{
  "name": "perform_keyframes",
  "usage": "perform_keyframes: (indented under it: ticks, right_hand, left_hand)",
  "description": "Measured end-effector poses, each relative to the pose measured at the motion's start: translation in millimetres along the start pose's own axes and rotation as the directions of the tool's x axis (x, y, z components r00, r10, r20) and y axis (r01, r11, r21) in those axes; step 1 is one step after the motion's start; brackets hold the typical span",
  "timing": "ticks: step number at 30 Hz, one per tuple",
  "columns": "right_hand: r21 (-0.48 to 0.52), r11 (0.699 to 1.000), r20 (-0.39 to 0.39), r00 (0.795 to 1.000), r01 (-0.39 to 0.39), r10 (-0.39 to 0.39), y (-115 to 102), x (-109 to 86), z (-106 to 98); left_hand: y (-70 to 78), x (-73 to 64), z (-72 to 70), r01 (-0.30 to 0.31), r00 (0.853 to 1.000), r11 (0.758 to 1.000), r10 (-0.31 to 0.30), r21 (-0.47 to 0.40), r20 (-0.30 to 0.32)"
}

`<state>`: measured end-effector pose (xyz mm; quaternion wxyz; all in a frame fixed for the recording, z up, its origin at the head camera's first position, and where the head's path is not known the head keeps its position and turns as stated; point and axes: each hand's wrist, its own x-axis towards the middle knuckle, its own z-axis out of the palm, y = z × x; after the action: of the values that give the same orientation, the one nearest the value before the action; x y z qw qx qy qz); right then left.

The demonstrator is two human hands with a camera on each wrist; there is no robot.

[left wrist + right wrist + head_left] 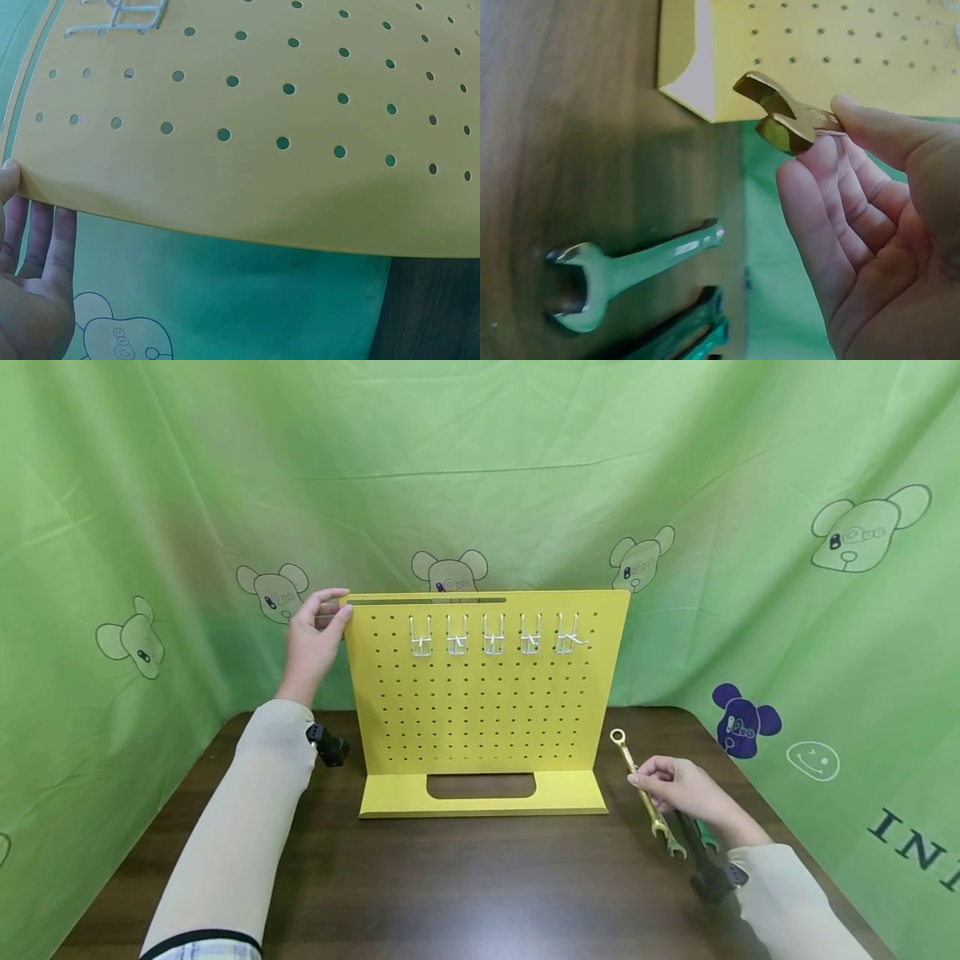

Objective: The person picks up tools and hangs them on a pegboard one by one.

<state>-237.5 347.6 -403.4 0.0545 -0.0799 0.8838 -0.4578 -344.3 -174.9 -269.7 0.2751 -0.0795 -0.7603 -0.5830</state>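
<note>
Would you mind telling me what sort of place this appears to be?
Probably a small staged recording booth rather than a working garage: a green printed cloth hangs around a dark wood-grained table, on which a yellow pegboard with hooks stands.

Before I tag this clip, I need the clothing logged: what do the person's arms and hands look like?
The left sleeve and right sleeve are pale cream. The left ends in a black band, with light plaid cloth beyond. A black device sits at the left wrist. The left hand and right hand are ungloved.
</note>
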Motion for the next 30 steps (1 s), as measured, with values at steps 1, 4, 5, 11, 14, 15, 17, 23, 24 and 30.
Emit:
perform_keyframes:
  ticks: [1,4,5,11,14,15,17,23,24,30]
  right_hand:
    - [-0.005,1.0,0.0,1.0,0.01,-0.01,-2,-0.2,0]
    - [-0.04,0.998,0.0,0.999,0.053,-0.053,-10,0.4,1]
    - [-0.054,0.996,0.001,0.998,0.067,-0.067,-13,0.9,1]
    - [-0.098,0.984,0.015,0.989,0.146,-0.146,-32,7.8,10]
    - [-0.084,0.984,0.026,0.988,0.156,-0.154,-42,14.0,19]
    - [-0.078,0.985,0.031,0.988,0.155,-0.153,-45,16.4,22]
    - [-0.069,0.985,0.037,0.987,0.161,-0.159,-53,21.3,29]
    - [-0.049,0.978,0.073,0.977,0.205,-0.201,-75,36.5,52]
    - [-0.04,0.976,0.081,0.974,0.215,-0.211,-78,38.6,56]
    - [0.048,0.961,0.096,0.957,0.271,-0.275,-98,53.2,79]
  left_hand:
    - [-0.2,-0.1,0.0,-0.001,1.0,1.0,0.001,-0.001,0.001]
    - [-0.7,-0.2,-0.2,-0.002,1.0,1.0,0.002,-0.007,0.003]
    - [-0.5,-0.3,-0.2,0.0,1.0,1.0,0.0,-0.008,0.002]
    - [0.0,-0.1,0.5,0.012,1.0,1.0,-0.012,-0.002,0.003]
    - [0.5,-0.6,0.3,0.015,1.0,1.0,-0.015,0.014,0.002]
    - [0.6,-0.8,0.2,0.015,1.0,1.0,-0.015,0.016,0.002]
    - [0.0,-0.9,0.0,0.016,1.0,1.0,-0.016,0.024,0.001]
    - [-0.8,-1.0,0.1,0.021,1.0,1.0,-0.021,0.015,-0.002]
    - [-0.9,-1.0,0.3,0.021,1.0,1.0,-0.021,0.009,-0.002]
    - [-0.9,-0.9,1.4,0.015,1.0,1.0,-0.015,0.001,-0.004]
